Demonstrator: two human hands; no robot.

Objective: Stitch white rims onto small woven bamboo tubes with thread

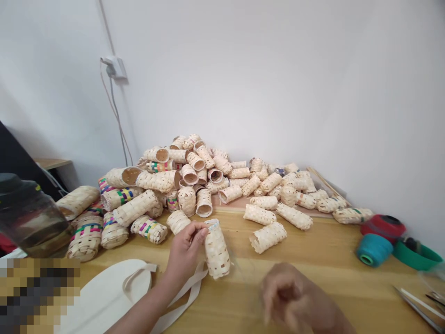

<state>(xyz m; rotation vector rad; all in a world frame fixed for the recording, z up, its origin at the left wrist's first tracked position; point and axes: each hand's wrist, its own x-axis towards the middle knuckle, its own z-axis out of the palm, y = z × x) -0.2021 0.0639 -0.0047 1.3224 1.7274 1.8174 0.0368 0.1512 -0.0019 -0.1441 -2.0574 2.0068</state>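
Note:
My left hand (190,243) pinches the rim of a small woven cylinder (217,253) between thumb and fingers. The cylinder hangs nearly upright, its rim at the top edged in pale blue-white. To its right, my right hand (287,292) is over the table, smeared by motion, with its fingers curled. Whether it holds anything fine cannot be made out. Behind both hands lies a big heap of similar pale woven cylinders (156,181), some with coloured bands. A loose one (268,236) lies on the table beyond my right hand.
A blue thread cone (374,250), a red spool (384,227) and a green ring (415,255) are at the right, with scissors (415,308) nearer. At the left stand a dark-lidded jar (33,222) and a white oval piece (107,297) with straps.

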